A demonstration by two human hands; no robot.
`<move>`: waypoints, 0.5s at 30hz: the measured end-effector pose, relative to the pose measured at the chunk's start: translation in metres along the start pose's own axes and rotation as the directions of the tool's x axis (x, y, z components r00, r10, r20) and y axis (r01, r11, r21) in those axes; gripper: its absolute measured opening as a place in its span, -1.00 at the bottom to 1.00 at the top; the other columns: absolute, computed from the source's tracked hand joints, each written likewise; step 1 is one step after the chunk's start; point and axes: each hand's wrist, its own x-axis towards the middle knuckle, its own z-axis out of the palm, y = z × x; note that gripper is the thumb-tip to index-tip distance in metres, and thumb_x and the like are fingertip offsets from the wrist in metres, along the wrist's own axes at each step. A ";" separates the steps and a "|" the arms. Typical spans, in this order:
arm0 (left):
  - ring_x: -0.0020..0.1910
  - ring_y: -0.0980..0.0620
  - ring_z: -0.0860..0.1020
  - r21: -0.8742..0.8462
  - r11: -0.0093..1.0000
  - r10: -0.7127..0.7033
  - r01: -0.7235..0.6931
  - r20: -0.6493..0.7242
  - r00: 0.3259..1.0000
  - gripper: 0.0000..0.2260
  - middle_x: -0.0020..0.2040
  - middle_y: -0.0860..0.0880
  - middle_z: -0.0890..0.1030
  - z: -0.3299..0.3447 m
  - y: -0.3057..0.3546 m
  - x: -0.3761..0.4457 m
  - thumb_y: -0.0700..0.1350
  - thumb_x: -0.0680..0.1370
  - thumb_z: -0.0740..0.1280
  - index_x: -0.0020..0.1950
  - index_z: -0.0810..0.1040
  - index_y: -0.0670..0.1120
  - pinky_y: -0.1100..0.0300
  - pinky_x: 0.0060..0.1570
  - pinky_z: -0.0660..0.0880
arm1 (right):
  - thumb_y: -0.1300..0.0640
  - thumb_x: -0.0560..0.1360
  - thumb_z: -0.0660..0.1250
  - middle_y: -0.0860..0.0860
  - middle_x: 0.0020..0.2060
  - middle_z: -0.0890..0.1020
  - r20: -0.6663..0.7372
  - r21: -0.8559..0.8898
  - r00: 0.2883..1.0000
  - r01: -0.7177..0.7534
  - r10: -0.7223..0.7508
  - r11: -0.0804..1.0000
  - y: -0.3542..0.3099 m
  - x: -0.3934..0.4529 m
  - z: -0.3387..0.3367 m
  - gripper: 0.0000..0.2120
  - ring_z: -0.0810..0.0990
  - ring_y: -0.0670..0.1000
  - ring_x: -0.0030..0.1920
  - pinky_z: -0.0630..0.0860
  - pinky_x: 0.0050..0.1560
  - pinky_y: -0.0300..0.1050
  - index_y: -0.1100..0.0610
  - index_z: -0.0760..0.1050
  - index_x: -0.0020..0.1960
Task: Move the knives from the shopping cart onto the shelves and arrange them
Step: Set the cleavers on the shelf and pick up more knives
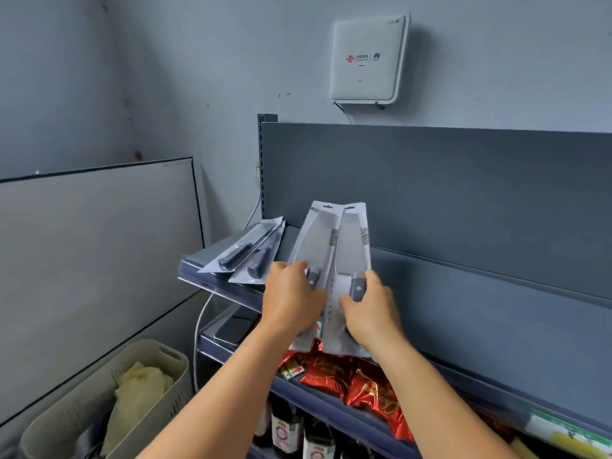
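i have a packed cleaver in each hand, both raised in front of the top shelf (298, 240). my left hand (291, 301) grips the left cleaver (314, 240) by the handle end of its card, fingers curled round it. my right hand (372, 311) holds the right cleaver (352, 246) the same way, thumb across the handle, fingers wrapped behind. the two packs stand nearly upright, blades up, their top edges touching and the right one overlapping the left a little. whether they rest on the shelf or hang just above it i cannot tell; their lower ends reach down past its front edge.

two black-handled knives (246, 251) in packs already lie at the left end of the top shelf, angled, one overlapping the other, their handles over the front edge. the shelf to the right of them looks bare back to the rear panel (447, 180).

so i judge this as the placing step: two packs down, two in hand, the cart out of sight. next i need to lay these flat just beside the black-handled pair, separate them so they don't overlap, and let go one at a time. the packs are slick and the shelf seems to tilt forward, so they may slide.

below, red packets (351, 376) sit on the lower shelf, and a basket (109, 392) stands at the floor on the left.
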 end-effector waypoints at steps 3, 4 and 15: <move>0.14 -0.09 0.39 0.052 0.999 0.010 -0.013 0.063 0.998 -0.89 0.30 -0.13 0.36 0.002 -0.006 0.034 -0.15 0.49 0.32 -0.02 0.48 0.01 0.21 -0.02 0.29 | 0.10 0.52 0.30 0.11 0.15 0.46 -0.015 -0.001 0.998 -0.059 0.059 0.998 -0.005 0.026 0.020 -0.61 0.52 0.09 -0.08 0.40 -0.16 -0.14 0.09 0.33 0.32; 0.17 -0.11 0.39 0.068 0.998 0.011 -0.017 0.082 0.997 -0.87 0.30 -0.14 0.36 0.003 -0.009 0.044 -0.15 0.49 0.32 0.00 0.47 0.01 0.19 0.00 0.31 | 0.10 0.52 0.30 0.11 0.16 0.46 -0.018 -0.001 0.997 -0.077 0.077 0.997 -0.007 0.034 0.026 -0.62 0.51 0.08 -0.09 0.40 -0.17 -0.14 0.09 0.34 0.31; 0.15 -0.20 0.40 0.221 0.963 0.125 -0.152 0.133 0.983 -0.96 0.21 -0.11 0.39 0.025 -0.032 0.105 -0.18 0.51 0.26 -0.13 0.46 -0.07 0.06 0.11 0.37 | 0.10 0.54 0.27 0.14 0.30 0.33 -0.010 -0.268 0.981 -0.188 0.192 0.945 -0.022 0.082 0.063 -0.59 0.41 0.19 0.25 0.46 0.21 0.01 0.20 0.32 0.34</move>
